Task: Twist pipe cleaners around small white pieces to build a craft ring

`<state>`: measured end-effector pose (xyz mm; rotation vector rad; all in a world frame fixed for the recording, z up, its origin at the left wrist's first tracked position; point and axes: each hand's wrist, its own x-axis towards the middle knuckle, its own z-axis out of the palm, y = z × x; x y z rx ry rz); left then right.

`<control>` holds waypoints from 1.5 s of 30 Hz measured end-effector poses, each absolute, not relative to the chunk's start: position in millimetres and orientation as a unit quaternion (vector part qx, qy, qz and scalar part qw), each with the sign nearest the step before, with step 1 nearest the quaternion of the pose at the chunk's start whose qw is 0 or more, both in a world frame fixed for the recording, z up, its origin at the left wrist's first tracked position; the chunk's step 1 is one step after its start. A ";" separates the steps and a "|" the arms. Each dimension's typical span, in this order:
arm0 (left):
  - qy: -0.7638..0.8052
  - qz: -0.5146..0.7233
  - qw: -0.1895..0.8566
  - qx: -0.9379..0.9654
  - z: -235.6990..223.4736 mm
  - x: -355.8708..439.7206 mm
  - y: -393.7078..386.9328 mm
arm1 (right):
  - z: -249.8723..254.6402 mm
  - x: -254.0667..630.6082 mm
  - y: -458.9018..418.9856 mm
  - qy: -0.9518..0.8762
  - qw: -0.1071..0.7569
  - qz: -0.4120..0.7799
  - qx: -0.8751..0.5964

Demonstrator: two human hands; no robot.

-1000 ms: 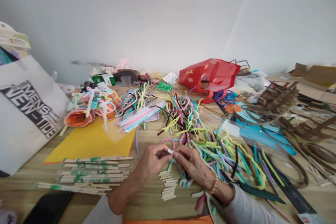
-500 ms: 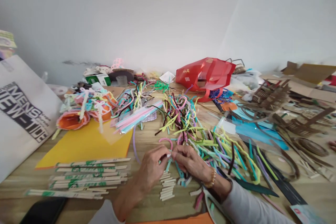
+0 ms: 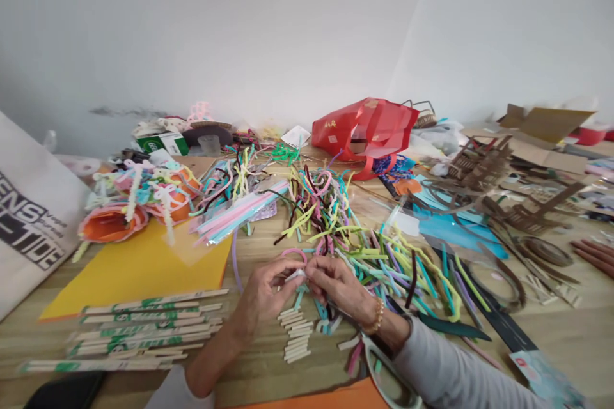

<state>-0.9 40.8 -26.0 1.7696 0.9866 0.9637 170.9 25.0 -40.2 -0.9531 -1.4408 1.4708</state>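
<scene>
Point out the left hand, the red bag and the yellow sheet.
left hand (image 3: 261, 297), head view, on the back of the hand
red bag (image 3: 364, 131), head view, on its front panel
yellow sheet (image 3: 134, 275), head view, on its bare middle

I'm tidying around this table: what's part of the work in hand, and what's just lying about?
In use: left hand, right hand, small white piece, pink pipe cleaner, short white pieces, pipe cleaner heap.

Lying about: red bag, yellow card, canvas tote bag, cardboard chair models.
</scene>
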 end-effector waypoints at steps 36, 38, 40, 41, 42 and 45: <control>0.431 0.484 0.634 0.422 -44.6 -15.2 57.1 | -32.6 172.2 14.5 -0.811 0.084 0.053 -0.576; 0.427 0.480 0.637 0.426 -46.4 -15.6 57.2 | -34.0 173.3 15.8 -0.814 0.083 0.061 -0.571; 0.424 0.476 0.641 0.428 -47.5 -15.7 57.2 | -34.7 174.2 16.4 -0.815 0.090 0.065 -0.568; 0.422 0.474 0.643 0.429 -47.7 -15.7 57.2 | -34.8 174.4 16.5 -0.816 0.094 0.067 -0.567; 0.421 0.472 0.644 0.429 -47.8 -15.6 57.1 | -34.8 174.6 16.5 -0.816 0.097 0.068 -0.566; 0.420 0.469 0.648 0.428 -48.0 -15.4 57.2 | -35.1 174.9 16.0 -0.816 0.108 0.070 -0.564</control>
